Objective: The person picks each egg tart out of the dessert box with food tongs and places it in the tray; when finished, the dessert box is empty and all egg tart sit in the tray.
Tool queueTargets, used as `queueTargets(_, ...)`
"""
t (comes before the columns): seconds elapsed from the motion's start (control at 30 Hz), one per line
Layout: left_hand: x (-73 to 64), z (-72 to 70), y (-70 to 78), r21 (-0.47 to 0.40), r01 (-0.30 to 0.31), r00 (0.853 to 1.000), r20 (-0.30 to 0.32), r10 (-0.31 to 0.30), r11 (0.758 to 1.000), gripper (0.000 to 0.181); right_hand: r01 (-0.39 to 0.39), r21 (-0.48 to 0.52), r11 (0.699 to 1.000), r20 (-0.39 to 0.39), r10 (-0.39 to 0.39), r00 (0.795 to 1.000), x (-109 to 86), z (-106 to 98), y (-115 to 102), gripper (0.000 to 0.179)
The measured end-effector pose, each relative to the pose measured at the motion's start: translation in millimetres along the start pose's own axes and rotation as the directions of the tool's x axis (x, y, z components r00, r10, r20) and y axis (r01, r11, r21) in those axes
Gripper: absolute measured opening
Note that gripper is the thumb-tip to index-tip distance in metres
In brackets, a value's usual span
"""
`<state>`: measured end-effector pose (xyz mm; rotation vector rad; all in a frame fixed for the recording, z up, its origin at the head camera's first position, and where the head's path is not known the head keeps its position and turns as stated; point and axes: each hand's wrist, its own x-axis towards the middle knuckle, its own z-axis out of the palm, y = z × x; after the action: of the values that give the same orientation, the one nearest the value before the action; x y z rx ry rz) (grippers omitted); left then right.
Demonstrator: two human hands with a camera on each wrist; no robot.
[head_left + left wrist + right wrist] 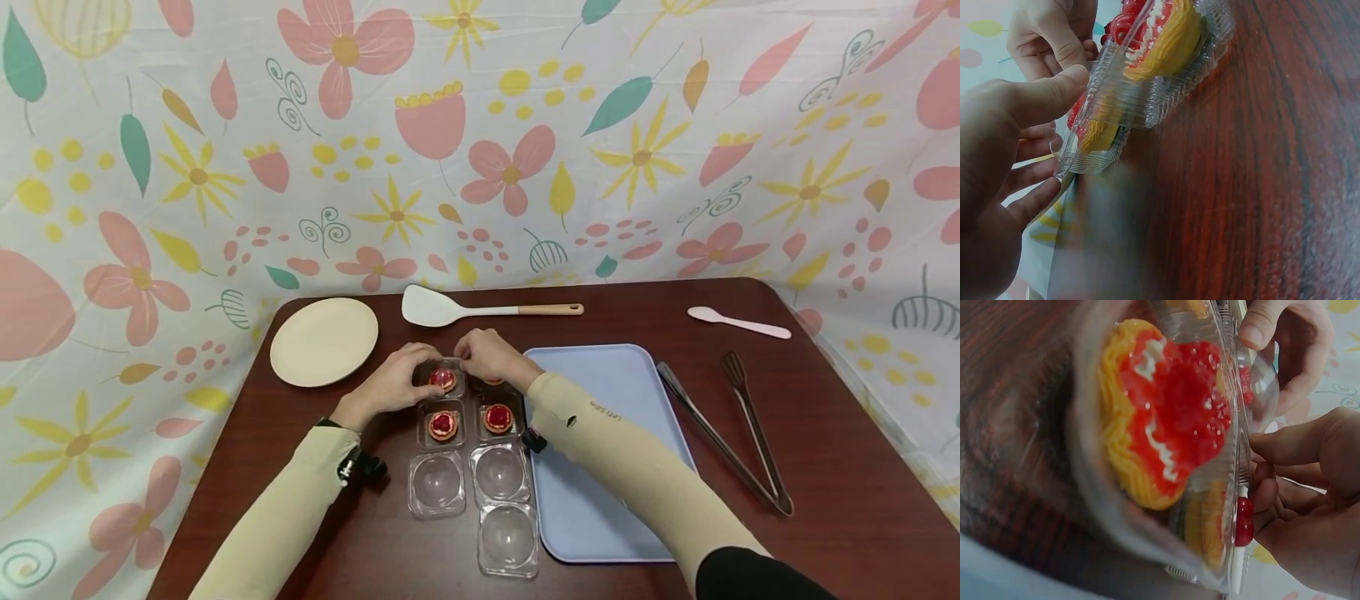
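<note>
With our left hand (396, 379) gripping the far-left tart box (447, 381) and our right hand's (491, 354) curled fingers near its right edge, hold unclear, we should press the lid (1266, 394) evenly.

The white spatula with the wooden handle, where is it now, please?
In the head view, the spatula lies near the far edge of the dark-brown table, just right of the round cream plate.

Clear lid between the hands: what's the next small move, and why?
I'd probably press the clear lid down: it covers the back-left tart, the left hand and right hand are at its edges, and whether it is fully seated isn't clear.
</note>
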<state>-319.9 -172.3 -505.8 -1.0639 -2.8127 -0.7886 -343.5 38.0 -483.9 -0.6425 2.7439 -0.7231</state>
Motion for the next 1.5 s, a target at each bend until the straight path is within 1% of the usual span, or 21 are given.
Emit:
queueTargets(0.13,-0.2,-0.9,1.7,0.008,-0.005,1.000,-0.006,0.005,1.000,0.049,0.013,-0.025,1.000,-0.012,-0.014,1.000,-0.5,-0.4,-3.5,0.021)
queueTargets(0.37,-0.6,-1.3,3.8,0.017,0.015,1.000,0.008,-0.015,1.000,0.051,-0.014,-0.034,0.999,0.007,0.014,1.000,-0.9,-1.1,-9.6,0.028)
queueTargets(0.5,-0.9,-1.6,5.3,0.017,0.018,1.000,0.003,-0.018,1.000,0.052,0.001,-0.058,0.998,0.014,-0.001,1.000,0.1,-0.2,-11.0,0.023)
queueTargets(0.67,-0.5,-0.6,6.6,0.009,0.021,1.000,-0.014,-0.021,1.000,0.053,-0.009,-0.066,0.998,0.014,0.010,1.000,0.9,0.7,-11.9,0.014)
queueTargets(0.77,0.4,0.1,6.1,0.012,0.033,0.999,-0.020,-0.033,0.999,0.053,-0.012,-0.097,0.995,0.012,0.013,1.000,1.9,0.5,-13.6,0.012)
queueTargets(0.87,0.7,0.4,5.5,0.020,0.043,0.999,-0.027,-0.042,0.999,0.053,-0.004,-0.134,0.991,0.012,0.006,1.000,3.3,1.0,-15.1,0.014)
queueTargets(1.07,-0.1,0.4,5.7,0.020,0.036,0.998,-0.042,-0.035,0.999,0.053,-0.015,-0.164,0.986,0.017,0.018,1.000,5.8,1.2,-17.1,0.016)
queueTargets(1.2,-0.5,0.8,5.1,0.023,0.033,0.998,-0.050,-0.032,0.999,0.053,-0.018,-0.197,0.980,0.043,0.027,0.999,7.8,-0.1,-18.8,0.016)
queueTargets(1.37,-1.4,2.2,4.4,0.020,0.027,0.998,-0.058,-0.026,0.999,0.054,0.000,-0.276,0.961,0.099,0.029,0.995,8.0,-0.8,-20.5,0.026)
queueTargets(1.43,-1.9,3.1,3.8,0.021,0.021,0.998,-0.063,-0.020,1.000,0.054,0.008,-0.296,0.955,0.106,0.024,0.994,7.6,-0.7,-21.0,0.029)
queueTargets(1.5,-2.5,4.2,3.2,0.023,0.014,0.997,-0.072,-0.012,1.000,0.055,0.012,-0.302,0.953,0.096,0.018,0.995,7.8,0.1,-20.9,0.029)
